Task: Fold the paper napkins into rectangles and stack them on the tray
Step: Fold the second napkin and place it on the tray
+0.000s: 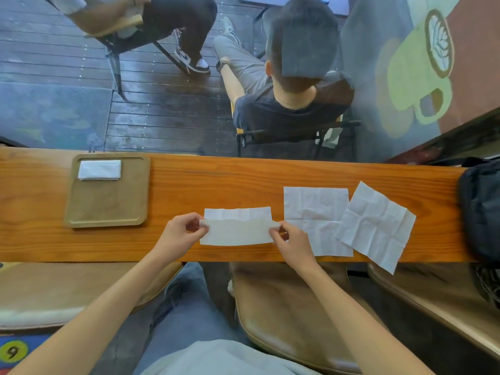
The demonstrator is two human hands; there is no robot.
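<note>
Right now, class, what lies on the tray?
On the tray, in its far left corner, lies a folded white napkin, perhaps a small stack. Whatever is beneath the top layer is covered. The rest of the tray is bare.

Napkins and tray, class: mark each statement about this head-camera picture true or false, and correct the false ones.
1. Both hands pinch the ends of the napkin being folded. True: left hand, right hand.
2. The tray holds no napkins. False: a folded napkin lies in its far left corner.
3. Two unfolded napkins lie right of the hands. True: one flat, one overlapping it.
4. The tray sits right of the hands. False: it sits left.
</note>
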